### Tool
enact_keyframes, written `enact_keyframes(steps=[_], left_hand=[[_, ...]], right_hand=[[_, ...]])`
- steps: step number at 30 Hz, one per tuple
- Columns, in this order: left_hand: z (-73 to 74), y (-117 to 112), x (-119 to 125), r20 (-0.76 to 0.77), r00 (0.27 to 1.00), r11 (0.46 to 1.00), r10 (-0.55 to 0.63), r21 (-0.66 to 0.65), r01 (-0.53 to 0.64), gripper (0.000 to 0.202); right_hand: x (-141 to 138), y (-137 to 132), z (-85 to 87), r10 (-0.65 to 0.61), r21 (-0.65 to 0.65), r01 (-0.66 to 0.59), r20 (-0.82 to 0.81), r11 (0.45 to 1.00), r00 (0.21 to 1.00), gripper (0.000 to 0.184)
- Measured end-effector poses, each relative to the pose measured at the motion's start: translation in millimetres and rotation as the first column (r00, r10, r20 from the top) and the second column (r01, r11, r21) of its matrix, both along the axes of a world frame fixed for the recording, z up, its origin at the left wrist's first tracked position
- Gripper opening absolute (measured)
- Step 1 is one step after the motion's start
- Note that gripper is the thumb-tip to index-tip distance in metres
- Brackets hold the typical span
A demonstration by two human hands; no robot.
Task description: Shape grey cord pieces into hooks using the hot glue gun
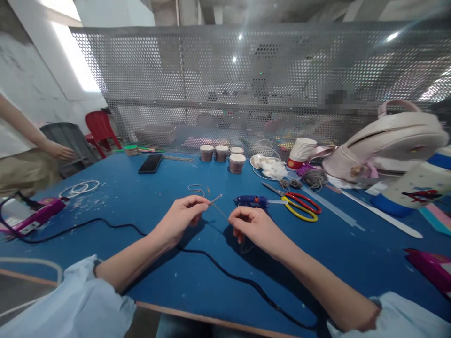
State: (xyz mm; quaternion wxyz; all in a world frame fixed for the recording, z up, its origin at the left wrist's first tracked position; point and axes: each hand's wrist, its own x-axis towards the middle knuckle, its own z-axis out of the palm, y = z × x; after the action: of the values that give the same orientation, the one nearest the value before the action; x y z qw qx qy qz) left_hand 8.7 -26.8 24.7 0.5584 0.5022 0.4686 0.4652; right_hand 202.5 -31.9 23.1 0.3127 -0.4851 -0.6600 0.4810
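Both my hands hover over the blue table [148, 202], near its middle. My left hand [185, 213] pinches one end of a thin wire [220, 210], whose tip sticks out toward the right. My right hand [252, 224] is closed on the other end of the same wire, and a loop of it hangs below the fingers. A blue glue gun [251, 201] lies just beyond my right hand. Red and yellow scissors [299, 205] lie to its right.
A black cable [197, 251] crosses the table under my arms. A phone [151, 163], small cups [221, 153], stacked paper cups [302, 151], a pink bag [384, 141] and a pink tool [38, 215] lie around. Another person's arm [35, 138] shows at left. Perforated metal screen [246, 80] behind.
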Motion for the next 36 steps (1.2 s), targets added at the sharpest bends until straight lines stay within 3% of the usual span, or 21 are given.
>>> enact_keyframes(steps=[16, 25, 36], left_hand=[[1.1, -1.9, -3.1, -0.021, 1.0, 1.0, 0.021, 0.001, -0.021, 0.024], [7.5, -7.6, -6.9, -0.07, 0.988, 0.99, -0.138, 0.008, 0.139, 0.028], [6.7, -4.6, -7.6, -0.006, 0.989, 0.989, -0.149, -0.008, 0.149, 0.027]], right_hand=[[-2.2, -6.4, 11.6, -0.161, 0.113, 0.16, 0.001, 0.981, 0.987, 0.022], [-1.0, -2.2, 5.5, -0.197, 0.089, 0.2, -0.044, 0.976, 0.979, 0.027], [-1.8, -4.4, 5.8, -0.191, 0.066, 0.196, -0.068, 0.978, 0.979, 0.027]])
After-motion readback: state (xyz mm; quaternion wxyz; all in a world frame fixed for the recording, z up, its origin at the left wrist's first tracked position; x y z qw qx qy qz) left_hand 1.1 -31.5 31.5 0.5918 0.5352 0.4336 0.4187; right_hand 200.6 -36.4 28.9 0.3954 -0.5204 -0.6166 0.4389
